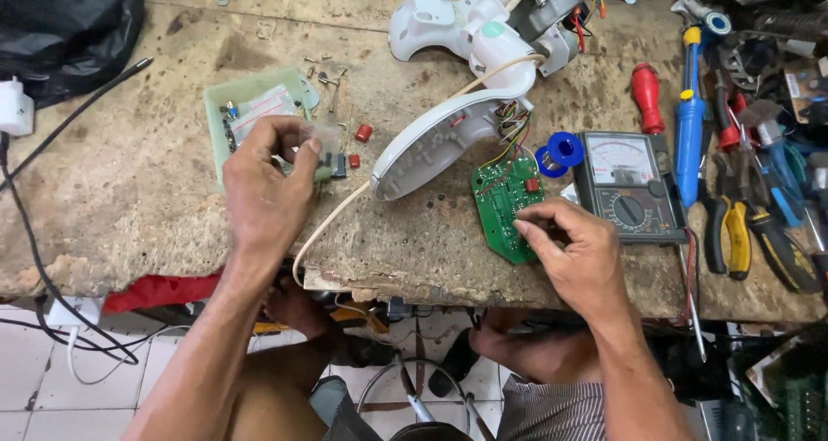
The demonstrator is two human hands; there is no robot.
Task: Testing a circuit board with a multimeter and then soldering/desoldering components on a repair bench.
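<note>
My left hand (263,182) hovers over a pale green tray (226,96) and pinches a small clear plastic bag (326,135) between thumb and fingers. My right hand (573,251) rests on the bench at the lower edge of a green circuit board (503,201), with its fingers curled; whether they hold something small I cannot tell. Coloured wires run from the board into a white plastic fan housing (448,135), which lies on its side. Small red parts (363,133) lie beside the bag.
An analogue multimeter (627,186) sits right of the board, next to a blue solder spool (561,150). Screwdrivers, a blue soldering iron (689,113) and pliers (733,229) crowd the right side. A black bag (69,27) and cables lie left. Loose screws (325,74) are scattered.
</note>
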